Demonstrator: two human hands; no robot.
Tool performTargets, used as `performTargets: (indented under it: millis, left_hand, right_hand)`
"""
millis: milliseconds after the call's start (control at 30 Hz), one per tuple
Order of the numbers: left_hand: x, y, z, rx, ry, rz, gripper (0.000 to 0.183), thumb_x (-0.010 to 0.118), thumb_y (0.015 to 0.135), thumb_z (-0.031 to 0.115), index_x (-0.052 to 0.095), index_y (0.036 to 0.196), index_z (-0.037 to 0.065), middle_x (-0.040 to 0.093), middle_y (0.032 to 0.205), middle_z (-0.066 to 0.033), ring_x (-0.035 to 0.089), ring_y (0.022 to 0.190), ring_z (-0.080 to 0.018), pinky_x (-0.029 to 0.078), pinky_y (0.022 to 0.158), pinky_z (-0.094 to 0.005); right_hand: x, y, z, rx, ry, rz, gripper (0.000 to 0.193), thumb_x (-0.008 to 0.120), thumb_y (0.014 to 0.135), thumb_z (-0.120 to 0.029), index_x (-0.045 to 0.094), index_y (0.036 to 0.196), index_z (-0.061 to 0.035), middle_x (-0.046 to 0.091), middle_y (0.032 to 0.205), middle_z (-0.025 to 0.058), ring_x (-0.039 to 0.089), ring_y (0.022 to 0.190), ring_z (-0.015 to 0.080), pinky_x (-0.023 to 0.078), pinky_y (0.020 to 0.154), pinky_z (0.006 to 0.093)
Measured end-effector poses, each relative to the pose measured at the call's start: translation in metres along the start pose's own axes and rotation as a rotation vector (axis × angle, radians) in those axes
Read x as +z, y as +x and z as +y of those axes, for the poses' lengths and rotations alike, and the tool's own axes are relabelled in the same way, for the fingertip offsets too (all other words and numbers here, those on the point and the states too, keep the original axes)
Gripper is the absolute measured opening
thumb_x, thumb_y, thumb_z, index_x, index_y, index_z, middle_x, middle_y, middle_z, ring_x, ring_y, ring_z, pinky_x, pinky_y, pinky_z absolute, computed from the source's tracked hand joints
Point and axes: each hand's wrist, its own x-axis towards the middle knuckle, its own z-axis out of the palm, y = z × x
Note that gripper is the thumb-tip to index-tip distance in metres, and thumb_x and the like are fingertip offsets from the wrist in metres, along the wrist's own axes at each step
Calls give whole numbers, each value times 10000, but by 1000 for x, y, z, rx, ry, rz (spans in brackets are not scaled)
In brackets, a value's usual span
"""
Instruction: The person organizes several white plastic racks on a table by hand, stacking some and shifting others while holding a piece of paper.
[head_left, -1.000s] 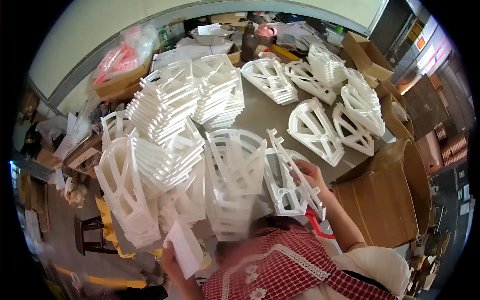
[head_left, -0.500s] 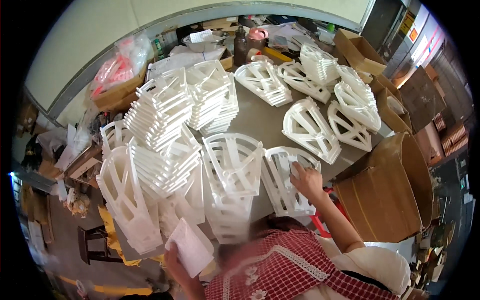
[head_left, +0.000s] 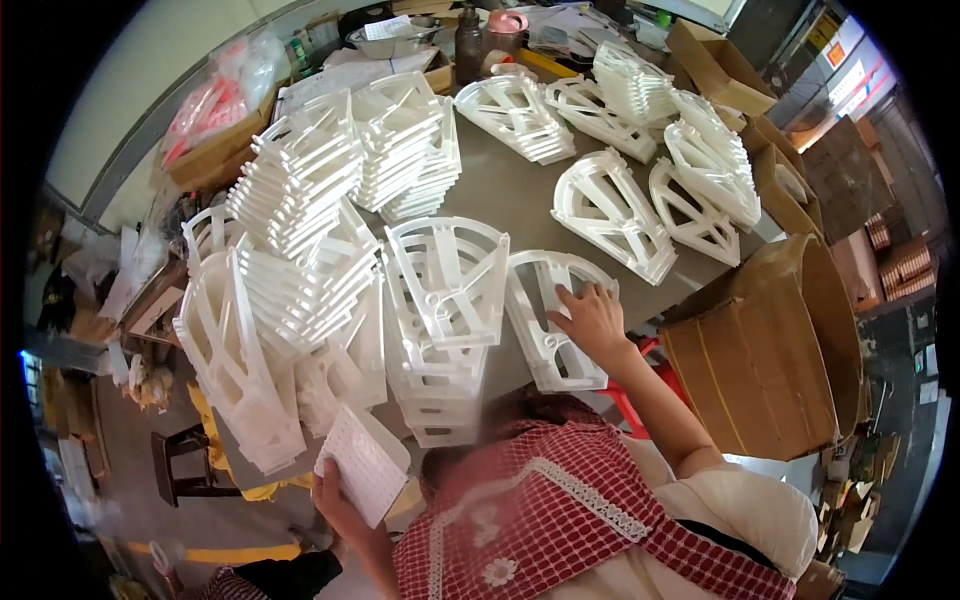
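In my left hand (head_left: 345,510) is a white sheet (head_left: 365,468) printed with fine rows of small marks, gripped at its left edge and held just off the near table edge. My right hand (head_left: 598,325) lies on a white plastic fan-shaped frame (head_left: 538,335), fingers somewhat apart and fingertips touching its upper middle. That frame lies flat at the near edge of the table. Just left of it, a stack of similar frames (head_left: 445,290) overlaps towards me. Whether anything small is under my right fingertips is hidden.
Tall overlapping stacks of white frames (head_left: 300,190) cover the left of the grey table (head_left: 505,205); other frames (head_left: 615,220) lie at the right. An open cardboard box (head_left: 760,350) stands beside the right edge. A dark bottle (head_left: 468,48) and a pink cup (head_left: 506,32) stand at the back.
The view has tilted, so the table and stacks sit higher in the picture. My right hand stays on the same frame; my left hand still holds the sheet.
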Motion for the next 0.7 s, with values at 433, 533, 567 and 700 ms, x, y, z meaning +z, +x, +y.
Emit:
performTargets:
  millis: [433, 533, 567, 700]
  left_hand:
    - [11, -7, 21, 51, 15, 94, 294, 659, 909, 140, 624, 1175, 21, 654, 1016, -18, 578, 920, -100, 470, 815, -254]
    - [-29, -8, 76, 407, -168, 423, 287, 665, 915, 151, 620, 1161, 9, 648, 1004, -12, 588, 930, -108, 484, 781, -255]
    - [-59, 1, 92, 525, -107, 533, 261, 660, 917, 172, 623, 1121, 14, 643, 949, -23, 590, 866, -116, 483, 750, -267]
    - [-151, -31, 169, 972, -261, 629, 194, 563, 960, 213, 593, 996, 25, 590, 849, -37, 565, 743, -120, 464, 649, -281]
  right_hand:
    - [35, -33, -23, -898, 283, -74, 365, 750, 687, -198, 654, 1028, -113, 554, 1196, 170, 488, 1138, 397, 422, 972, 505]
    - [25, -36, -35, -851, 306, -197, 394, 771, 608, -170, 632, 962, -66, 561, 1085, 165, 474, 1099, 391, 416, 932, 509]
    - [21, -38, -38, -875, 318, -217, 399, 777, 608, -160, 632, 967, -60, 564, 1073, 167, 481, 1081, 386, 414, 924, 506]
    - [1, -24, -40, -998, 288, -285, 383, 787, 606, -131, 631, 945, -49, 568, 1033, 169, 493, 1047, 376, 408, 906, 501]
